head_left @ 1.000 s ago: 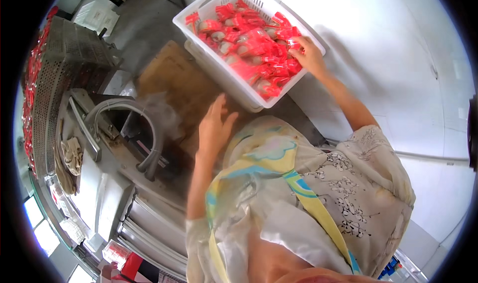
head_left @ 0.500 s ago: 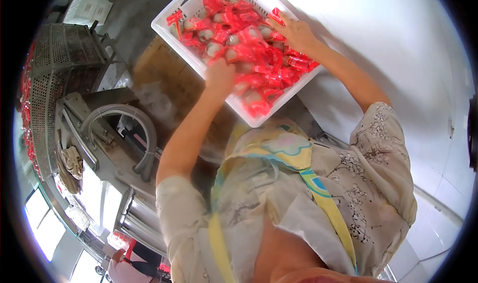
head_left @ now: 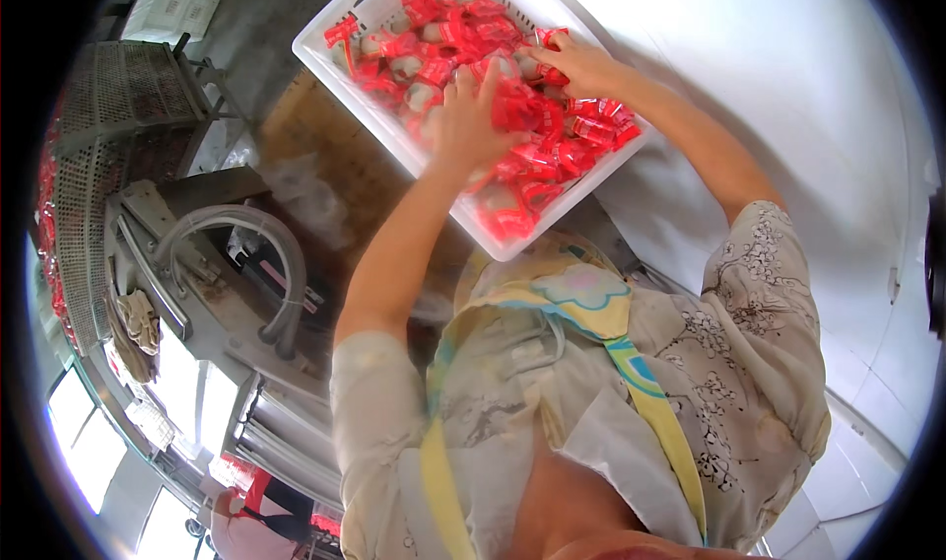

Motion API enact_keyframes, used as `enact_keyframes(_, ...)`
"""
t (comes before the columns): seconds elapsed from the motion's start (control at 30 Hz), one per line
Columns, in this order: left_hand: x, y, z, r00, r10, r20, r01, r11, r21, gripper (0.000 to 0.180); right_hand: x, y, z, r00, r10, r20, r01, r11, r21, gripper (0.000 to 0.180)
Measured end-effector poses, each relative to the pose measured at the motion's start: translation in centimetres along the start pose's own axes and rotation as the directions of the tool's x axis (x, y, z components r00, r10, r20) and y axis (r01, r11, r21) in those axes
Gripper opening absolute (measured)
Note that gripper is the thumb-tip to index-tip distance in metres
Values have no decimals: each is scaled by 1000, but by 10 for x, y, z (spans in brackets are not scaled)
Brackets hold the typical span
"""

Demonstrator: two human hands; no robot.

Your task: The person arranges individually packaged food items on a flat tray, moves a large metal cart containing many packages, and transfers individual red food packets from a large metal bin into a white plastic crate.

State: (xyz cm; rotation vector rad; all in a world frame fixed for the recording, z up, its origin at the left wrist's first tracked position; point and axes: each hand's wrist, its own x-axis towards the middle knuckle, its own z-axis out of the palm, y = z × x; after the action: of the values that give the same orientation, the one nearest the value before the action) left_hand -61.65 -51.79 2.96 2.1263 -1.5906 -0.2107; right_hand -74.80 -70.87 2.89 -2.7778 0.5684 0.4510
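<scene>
A white plastic basket full of small red-and-clear wrapped packets is in front of me at the top of the view. Over the middle of the pile, my left hand is open, its fingers spread among the wrappers, slightly blurred. My right hand reaches in over the right rim with its fingers apart, touching packets near that side. The packets hold pale, rounded contents with twisted red ends. Wrappers partly hide the right fingertips.
Left of the basket stand a machine with a curved grey hose and a perforated metal conveyor. A white wall runs along the right. A white box is at the far left, and another person appears at the lower left.
My left hand has moved right and up over the pile, and its fingers have spread. My right hand has reached slightly lower into the packets. The basket has shifted a little.
</scene>
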Motion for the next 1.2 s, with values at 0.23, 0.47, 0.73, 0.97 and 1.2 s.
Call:
enact_keyframes(0.23, 29, -13, 28, 981, -9, 194, -18, 991, 136, 64, 7, 0, 1, 999, 10, -48, -7, 999, 51, 82)
enact_keyframes(0.47, 22, -48, 30, 976, -212, 45, 215, 974, -67, 33, 5, -4, 1, 998, 2, -63, -1, 1000, 24, 81)
enact_keyframes(0.73, 26, -67, 39, 906, -390, -166, 306, 874, -378, 32, -5, -26, -15, 998, -18, 53, 16, 1000, 23, 91)
enact_keyframes(0.97, 33, -58, 38, 871, -399, -285, 278, 881, -383, 24, 11, -11, -16, 996, -25, 86, 20, 998, 62, 92)
enact_keyframes(1.2, 39, -58, -7, 865, -479, -150, 129, 501, -856, 15, 22, 11, 4, 993, -119, -15, 119, 992, 47, 61)
